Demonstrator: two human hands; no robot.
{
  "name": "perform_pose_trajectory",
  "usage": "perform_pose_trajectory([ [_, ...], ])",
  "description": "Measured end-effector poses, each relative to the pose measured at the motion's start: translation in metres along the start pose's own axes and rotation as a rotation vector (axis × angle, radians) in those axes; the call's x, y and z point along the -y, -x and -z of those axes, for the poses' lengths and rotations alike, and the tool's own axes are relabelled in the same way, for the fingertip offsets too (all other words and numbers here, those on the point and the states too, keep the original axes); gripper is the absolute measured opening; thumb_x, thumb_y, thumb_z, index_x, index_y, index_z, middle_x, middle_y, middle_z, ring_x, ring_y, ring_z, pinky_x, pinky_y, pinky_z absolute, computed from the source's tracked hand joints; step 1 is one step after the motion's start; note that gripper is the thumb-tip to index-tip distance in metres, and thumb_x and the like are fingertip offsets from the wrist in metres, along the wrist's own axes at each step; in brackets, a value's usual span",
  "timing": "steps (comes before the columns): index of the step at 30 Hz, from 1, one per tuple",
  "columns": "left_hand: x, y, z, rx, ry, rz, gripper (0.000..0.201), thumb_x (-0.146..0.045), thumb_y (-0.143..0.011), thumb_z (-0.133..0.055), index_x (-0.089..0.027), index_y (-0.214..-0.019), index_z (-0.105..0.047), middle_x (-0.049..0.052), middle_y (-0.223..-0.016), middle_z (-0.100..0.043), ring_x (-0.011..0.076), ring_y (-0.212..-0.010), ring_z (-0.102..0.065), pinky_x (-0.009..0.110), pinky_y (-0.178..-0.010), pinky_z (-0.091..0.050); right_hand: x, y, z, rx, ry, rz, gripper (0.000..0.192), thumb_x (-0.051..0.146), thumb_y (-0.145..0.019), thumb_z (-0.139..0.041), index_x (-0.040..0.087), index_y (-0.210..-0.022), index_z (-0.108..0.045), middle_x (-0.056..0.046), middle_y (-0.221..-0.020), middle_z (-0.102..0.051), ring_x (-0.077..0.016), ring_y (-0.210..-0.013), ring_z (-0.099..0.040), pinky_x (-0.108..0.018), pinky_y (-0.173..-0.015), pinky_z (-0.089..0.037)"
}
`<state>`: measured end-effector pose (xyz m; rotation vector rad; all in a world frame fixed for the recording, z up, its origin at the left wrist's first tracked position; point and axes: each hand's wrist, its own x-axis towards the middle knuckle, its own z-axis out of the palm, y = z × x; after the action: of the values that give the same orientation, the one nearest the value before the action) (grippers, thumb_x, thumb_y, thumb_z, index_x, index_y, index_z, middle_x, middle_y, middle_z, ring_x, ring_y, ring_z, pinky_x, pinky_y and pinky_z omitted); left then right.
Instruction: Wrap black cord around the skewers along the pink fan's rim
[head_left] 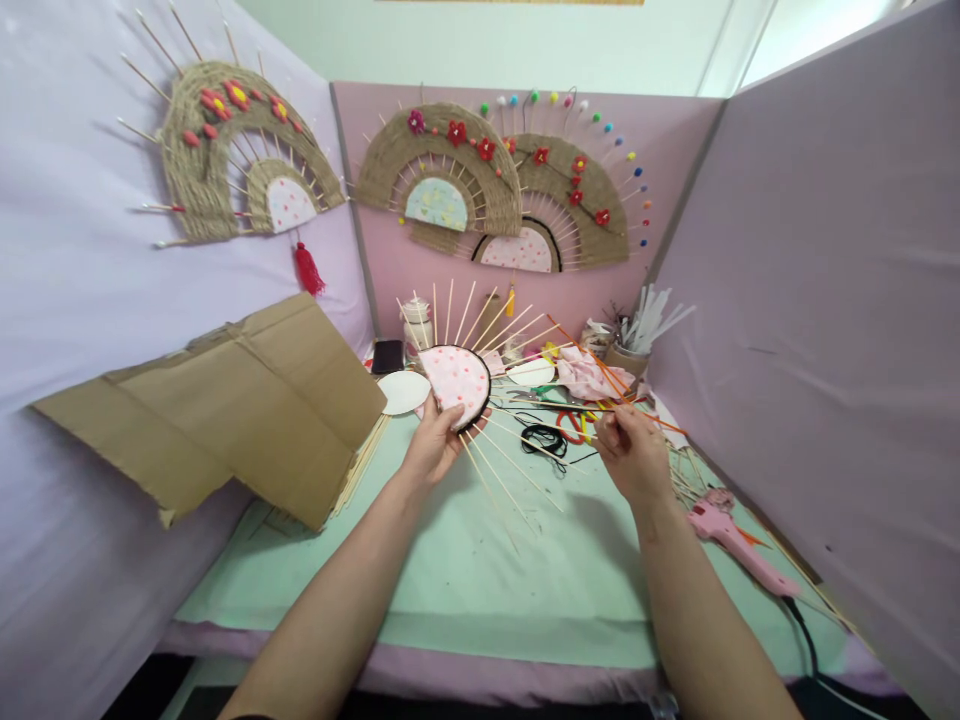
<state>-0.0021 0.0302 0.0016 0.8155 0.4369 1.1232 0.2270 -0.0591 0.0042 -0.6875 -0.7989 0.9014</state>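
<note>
My left hand (435, 440) is closed on the lower edge of a half-round fan base (454, 382), thumb on its pink dotted fabric. A black cord runs along the curved rim, and thin wooden sticks (504, 472) spread outward from it. To the right, my right hand (628, 448) is closed in a pinch at the outer end of one wooden stick (551, 423). Its fingertips are partly hidden. Below and between the hands lies a tangled bundle of black cord (544, 440), with orange-handled scissors (571, 428) beside it.
A pink glue gun (739, 550) with its cable lies at the right. Folded cardboard (225, 410) leans at the left. Behind are a white oval piece (403, 392), pink cloth (589, 374) and a pot of white strips (630, 358). Finished twine fans (480, 160) hang on the walls.
</note>
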Motion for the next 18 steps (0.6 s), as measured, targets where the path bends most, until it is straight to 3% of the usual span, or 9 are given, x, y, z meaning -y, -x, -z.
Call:
perform_pose_trajectory([
  [4, -0.001, 0.003, -0.003, 0.035, -0.027, 0.034, 0.068, -0.012, -0.071, -0.061, -0.037, -0.128, -0.033, 0.004, -0.126, -0.052, 0.0195, -0.092, -0.063, 0.038, -0.085, -0.049, -0.001, -0.005, 0.008, -0.057, -0.082, -0.036, 0.013, 0.022, -0.073, -0.061, 0.017, -0.064, -0.053, 0.007, -0.043, -0.038, -0.003, -0.034, -0.031, -0.01, -0.029, -0.028],
  [9, -0.003, 0.005, -0.004, 0.061, -0.037, 0.089, 0.062, -0.014, -0.072, -0.06, -0.033, -0.126, -0.035, 0.005, -0.117, -0.057, 0.0198, -0.091, -0.064, 0.036, -0.082, -0.05, -0.005, -0.014, 0.02, -0.057, -0.24, -0.346, 0.014, 0.021, -0.072, -0.062, 0.016, -0.065, -0.051, 0.007, -0.047, -0.044, -0.0017, -0.033, -0.036, -0.01, -0.028, -0.032],
  [14, -0.003, 0.007, -0.003, 0.118, -0.044, 0.218, 0.056, -0.016, -0.073, -0.058, -0.03, -0.123, -0.036, 0.004, -0.098, -0.063, 0.0197, -0.081, -0.066, 0.035, -0.075, -0.052, -0.006, -0.019, 0.021, -0.184, -0.363, -0.446, 0.009, 0.013, -0.073, -0.057, 0.017, -0.067, -0.052, 0.001, -0.063, -0.061, -0.007, -0.056, -0.061, -0.013, -0.047, -0.053],
  [18, 0.0, 0.011, -0.003, 0.185, -0.05, 0.285, 0.056, -0.016, -0.073, -0.056, -0.031, -0.123, -0.035, 0.002, -0.089, -0.064, 0.0186, -0.071, -0.066, 0.041, -0.074, -0.051, -0.008, -0.02, 0.02, -0.263, -0.4, -0.415, 0.011, 0.007, -0.074, -0.054, 0.017, -0.068, -0.055, -0.001, -0.067, -0.065, -0.0129, -0.073, -0.067, -0.019, -0.061, -0.058],
])
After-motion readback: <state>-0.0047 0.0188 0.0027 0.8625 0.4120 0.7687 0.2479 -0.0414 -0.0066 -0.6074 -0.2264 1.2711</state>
